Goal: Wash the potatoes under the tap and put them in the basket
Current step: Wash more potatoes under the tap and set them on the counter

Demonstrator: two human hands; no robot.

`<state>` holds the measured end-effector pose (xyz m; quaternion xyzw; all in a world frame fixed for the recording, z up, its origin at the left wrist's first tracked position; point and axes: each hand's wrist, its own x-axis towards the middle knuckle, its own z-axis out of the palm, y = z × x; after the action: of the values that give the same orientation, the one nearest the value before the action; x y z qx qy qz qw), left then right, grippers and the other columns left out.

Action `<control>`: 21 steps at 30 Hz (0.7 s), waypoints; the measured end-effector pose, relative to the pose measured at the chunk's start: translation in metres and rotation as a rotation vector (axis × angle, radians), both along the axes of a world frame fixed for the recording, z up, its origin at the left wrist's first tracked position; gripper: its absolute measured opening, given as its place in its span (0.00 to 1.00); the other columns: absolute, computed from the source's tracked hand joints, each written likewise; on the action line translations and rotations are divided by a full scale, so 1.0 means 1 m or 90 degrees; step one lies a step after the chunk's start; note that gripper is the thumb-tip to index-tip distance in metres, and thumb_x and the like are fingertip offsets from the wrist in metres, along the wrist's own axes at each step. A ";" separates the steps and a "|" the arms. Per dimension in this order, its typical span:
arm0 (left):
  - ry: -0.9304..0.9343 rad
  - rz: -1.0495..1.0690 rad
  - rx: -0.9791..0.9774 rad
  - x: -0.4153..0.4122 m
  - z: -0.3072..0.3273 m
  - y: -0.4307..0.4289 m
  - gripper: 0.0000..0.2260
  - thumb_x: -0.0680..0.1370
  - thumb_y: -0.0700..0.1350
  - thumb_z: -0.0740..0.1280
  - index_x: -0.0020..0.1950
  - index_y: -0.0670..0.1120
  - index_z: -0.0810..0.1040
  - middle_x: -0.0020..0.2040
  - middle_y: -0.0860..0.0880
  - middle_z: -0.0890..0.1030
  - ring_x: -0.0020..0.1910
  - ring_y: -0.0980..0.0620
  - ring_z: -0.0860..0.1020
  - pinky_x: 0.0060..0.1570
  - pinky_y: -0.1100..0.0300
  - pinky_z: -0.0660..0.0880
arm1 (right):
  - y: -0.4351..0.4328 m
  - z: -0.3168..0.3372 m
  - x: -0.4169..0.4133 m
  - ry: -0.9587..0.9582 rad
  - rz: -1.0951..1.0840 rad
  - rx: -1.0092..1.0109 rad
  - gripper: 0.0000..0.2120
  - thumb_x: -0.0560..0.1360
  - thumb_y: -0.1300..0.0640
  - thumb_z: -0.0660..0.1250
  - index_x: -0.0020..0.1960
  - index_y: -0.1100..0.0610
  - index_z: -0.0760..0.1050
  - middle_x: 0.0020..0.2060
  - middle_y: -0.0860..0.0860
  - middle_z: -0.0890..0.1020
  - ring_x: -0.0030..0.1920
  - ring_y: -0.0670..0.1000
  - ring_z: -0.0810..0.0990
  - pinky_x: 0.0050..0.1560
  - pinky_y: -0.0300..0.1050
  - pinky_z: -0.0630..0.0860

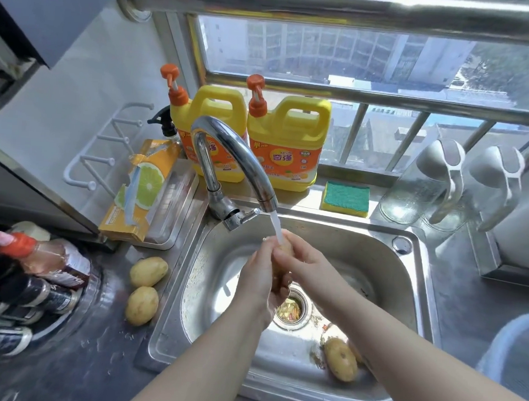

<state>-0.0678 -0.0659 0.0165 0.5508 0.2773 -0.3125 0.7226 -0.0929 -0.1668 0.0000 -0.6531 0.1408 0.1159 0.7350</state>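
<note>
Gripping one tan, mostly hidden potato (285, 252), the left hand (258, 283) and right hand (307, 265) are curling around it above the sink (363, 249). Water (276, 225) from the tap (238, 154) is striking its top end.

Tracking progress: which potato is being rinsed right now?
The potato that the left hand and right hand hold under the tap's stream. Two potatoes lie on the counter, another on the sink floor.

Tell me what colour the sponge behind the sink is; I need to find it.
The sponge is green on top, yellow underneath; head view shows it.
</note>
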 end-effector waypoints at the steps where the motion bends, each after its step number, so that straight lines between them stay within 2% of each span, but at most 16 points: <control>1: 0.021 -0.004 -0.006 0.001 0.001 -0.001 0.16 0.80 0.55 0.64 0.49 0.44 0.82 0.31 0.48 0.77 0.24 0.56 0.70 0.26 0.64 0.65 | -0.001 0.000 0.000 0.006 0.004 -0.007 0.26 0.73 0.47 0.72 0.70 0.48 0.74 0.51 0.50 0.84 0.47 0.44 0.81 0.49 0.39 0.78; 3: 0.066 -0.014 -0.042 0.002 0.004 -0.001 0.18 0.81 0.57 0.62 0.43 0.45 0.81 0.31 0.49 0.77 0.25 0.55 0.69 0.27 0.64 0.65 | -0.003 0.000 0.002 0.011 -0.014 -0.024 0.25 0.71 0.48 0.74 0.67 0.46 0.74 0.54 0.54 0.84 0.50 0.47 0.82 0.53 0.47 0.81; 5: 0.079 -0.029 -0.080 0.002 0.003 0.001 0.21 0.83 0.59 0.58 0.48 0.43 0.80 0.33 0.48 0.77 0.25 0.55 0.69 0.24 0.65 0.65 | -0.002 0.000 0.003 0.022 -0.033 -0.039 0.19 0.75 0.50 0.74 0.64 0.47 0.74 0.49 0.53 0.84 0.45 0.46 0.82 0.49 0.46 0.81; 7: 0.064 -0.042 -0.076 0.001 0.000 0.005 0.21 0.84 0.57 0.55 0.52 0.42 0.78 0.33 0.47 0.76 0.24 0.54 0.69 0.22 0.66 0.65 | -0.002 -0.002 0.006 0.035 -0.036 -0.066 0.15 0.78 0.47 0.71 0.62 0.48 0.74 0.45 0.50 0.83 0.40 0.45 0.80 0.44 0.43 0.79; 8: 0.052 -0.049 -0.069 0.000 0.000 0.006 0.20 0.84 0.56 0.55 0.53 0.42 0.78 0.32 0.47 0.75 0.24 0.54 0.69 0.22 0.65 0.65 | -0.001 -0.004 0.008 0.041 -0.038 -0.082 0.14 0.79 0.45 0.69 0.61 0.49 0.75 0.45 0.50 0.83 0.40 0.45 0.80 0.45 0.44 0.79; 11: 0.008 -0.097 -0.088 -0.004 0.001 0.012 0.15 0.84 0.55 0.57 0.53 0.46 0.77 0.31 0.49 0.73 0.26 0.54 0.67 0.22 0.65 0.62 | 0.004 -0.009 0.012 0.025 -0.080 -0.125 0.15 0.82 0.43 0.63 0.54 0.55 0.76 0.41 0.49 0.81 0.41 0.45 0.78 0.49 0.47 0.77; 14: -0.042 -0.143 -0.100 -0.009 0.005 0.016 0.07 0.82 0.53 0.64 0.51 0.50 0.77 0.31 0.52 0.67 0.26 0.57 0.63 0.23 0.66 0.58 | 0.008 -0.014 0.016 0.003 -0.117 -0.147 0.18 0.83 0.43 0.59 0.44 0.56 0.75 0.36 0.49 0.79 0.40 0.49 0.77 0.47 0.51 0.74; 17: -0.052 -0.124 -0.078 -0.010 0.005 0.018 0.10 0.82 0.55 0.64 0.50 0.49 0.77 0.28 0.53 0.69 0.25 0.57 0.61 0.23 0.67 0.57 | 0.006 -0.014 0.017 0.004 -0.106 -0.150 0.20 0.85 0.46 0.56 0.39 0.53 0.76 0.35 0.51 0.78 0.39 0.50 0.75 0.46 0.51 0.72; 19: -0.053 -0.110 -0.055 -0.008 0.001 0.018 0.14 0.82 0.57 0.61 0.51 0.47 0.76 0.29 0.51 0.71 0.23 0.57 0.60 0.23 0.66 0.55 | 0.003 -0.010 0.016 0.007 -0.080 -0.113 0.21 0.86 0.49 0.54 0.40 0.51 0.78 0.37 0.50 0.80 0.40 0.50 0.77 0.44 0.51 0.75; 21: -0.064 -0.113 -0.036 -0.004 -0.003 0.018 0.19 0.81 0.61 0.59 0.50 0.45 0.76 0.31 0.48 0.71 0.22 0.57 0.60 0.22 0.66 0.55 | -0.002 -0.003 0.013 0.019 -0.040 -0.041 0.16 0.86 0.50 0.55 0.47 0.50 0.79 0.39 0.47 0.81 0.39 0.47 0.79 0.42 0.48 0.77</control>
<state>-0.0715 -0.0483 0.0138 0.5674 0.1816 -0.3548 0.7206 -0.0794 -0.1684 -0.0030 -0.6700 0.1755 0.0981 0.7146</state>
